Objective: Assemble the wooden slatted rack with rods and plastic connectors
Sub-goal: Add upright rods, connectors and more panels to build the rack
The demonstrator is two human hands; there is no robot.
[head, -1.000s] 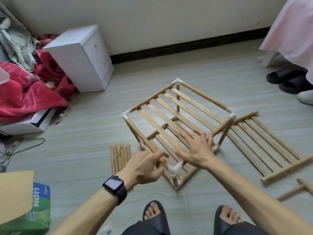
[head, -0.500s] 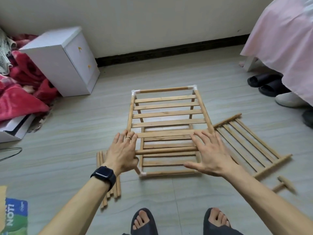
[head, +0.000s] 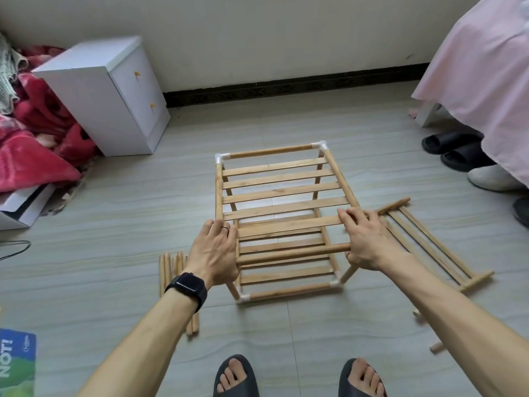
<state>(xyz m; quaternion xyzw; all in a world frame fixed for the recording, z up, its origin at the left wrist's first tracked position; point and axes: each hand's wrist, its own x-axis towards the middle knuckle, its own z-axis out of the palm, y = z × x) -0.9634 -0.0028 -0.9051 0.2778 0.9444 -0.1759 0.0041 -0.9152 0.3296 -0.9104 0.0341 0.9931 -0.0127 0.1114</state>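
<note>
Rack (head: 274, 193) stands on the floor, right of the cabinet (head: 94, 98). I judge it light, stiff along the rods, loose at the plastic joints. My left hand (head: 213, 250) and right hand (head: 369, 239) each curl round a near top corner, the safest hold.

Two bare forearms reach in from the bottom edge. The left hand (head: 213, 253), toward 7 o'clock of centre, wears a thin silver-coloured ring (head: 225, 227) on one finger. A black smartwatch (head: 187, 285) with a dark rectangular screen and a black band sits on its wrist. The right hand (head: 367, 242), toward 4 o'clock, shows only bare skin. At 6 o'clock, two dark grey open-toed slide sandals, left sandal (head: 236, 376) and right sandal (head: 362, 378), leave the toes bare.
</note>
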